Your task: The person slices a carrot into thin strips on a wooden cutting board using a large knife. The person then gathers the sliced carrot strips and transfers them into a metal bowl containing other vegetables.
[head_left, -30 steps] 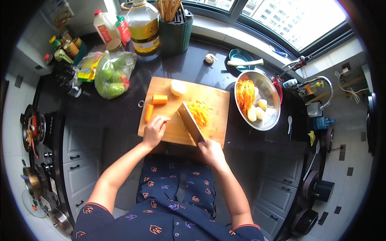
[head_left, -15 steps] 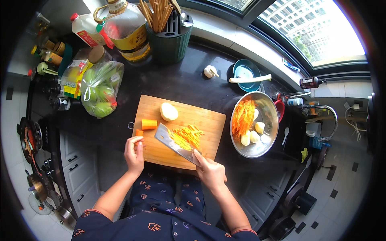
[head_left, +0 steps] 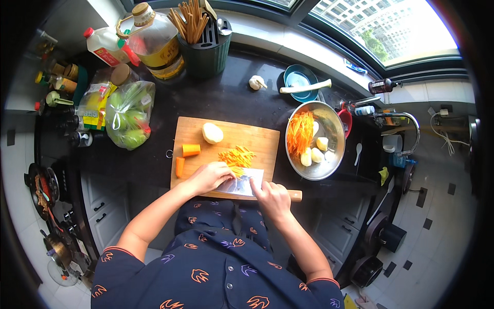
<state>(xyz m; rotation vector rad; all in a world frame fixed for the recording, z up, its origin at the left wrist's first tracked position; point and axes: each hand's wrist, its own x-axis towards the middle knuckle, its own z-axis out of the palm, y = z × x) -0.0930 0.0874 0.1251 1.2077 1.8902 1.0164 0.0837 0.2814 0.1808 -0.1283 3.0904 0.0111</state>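
My right hand (head_left: 274, 200) grips a cleaver (head_left: 237, 186) by the root of its blade, its wooden handle sticking out to the right. The blade lies flat over the near edge of the cutting board (head_left: 190, 126). With bent fingers together, my left hand (head_left: 208, 177) pinches carrot strips at the blade's far left side. More cut carrot strips (head_left: 237, 155) lie in a loose pile just beyond. On the board's left are a peeled potato (head_left: 212, 133), a carrot chunk (head_left: 191, 150) and a second carrot chunk (head_left: 179, 167).
Right of the board, a metal bowl (head_left: 334, 165) holds shredded carrot and several peeled pieces. Behind stand a garlic bulb (head_left: 257, 82) and a blue bowl (head_left: 296, 77) with a white handle-like piece across it. A bag of green vegetables (head_left: 129, 116), an oil jug (head_left: 154, 46) and a chopstick holder (head_left: 206, 56) stand back left.
The cleaver has swung from a slant across the board to lying flat at its near edge. My left hand has moved right, from the carrot chunks to the strips.
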